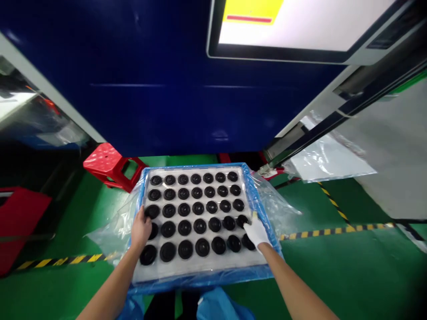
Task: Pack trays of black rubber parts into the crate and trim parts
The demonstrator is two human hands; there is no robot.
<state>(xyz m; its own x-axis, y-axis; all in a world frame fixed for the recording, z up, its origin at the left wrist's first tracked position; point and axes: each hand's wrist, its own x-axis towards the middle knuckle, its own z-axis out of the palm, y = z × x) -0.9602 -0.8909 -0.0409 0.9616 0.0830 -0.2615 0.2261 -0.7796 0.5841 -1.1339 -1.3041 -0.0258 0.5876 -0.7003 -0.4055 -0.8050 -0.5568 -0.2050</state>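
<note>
A white plastic tray [203,266] carries several rows of round black parts [199,226], each seated in its own pocket. It lies inside a blue crate [187,284] lined with clear film. My left hand [140,229], bare, is closed over the tray's left edge, its fingertips beside the black parts of the end column. On the opposite side my right hand [256,232], in a white glove, grips the right edge, with the thumb close to a black part. The undersides of both hands' grips are hidden.
A dark blue machine [187,115] with a lit screen [300,26] stands ahead. A red stool [111,164] is at the left. Clear plastic film [273,195] spreads past the crate's sides. A sheet in a plastic sleeve [330,158] hangs right. Yellow-black tape [320,232] marks the green floor.
</note>
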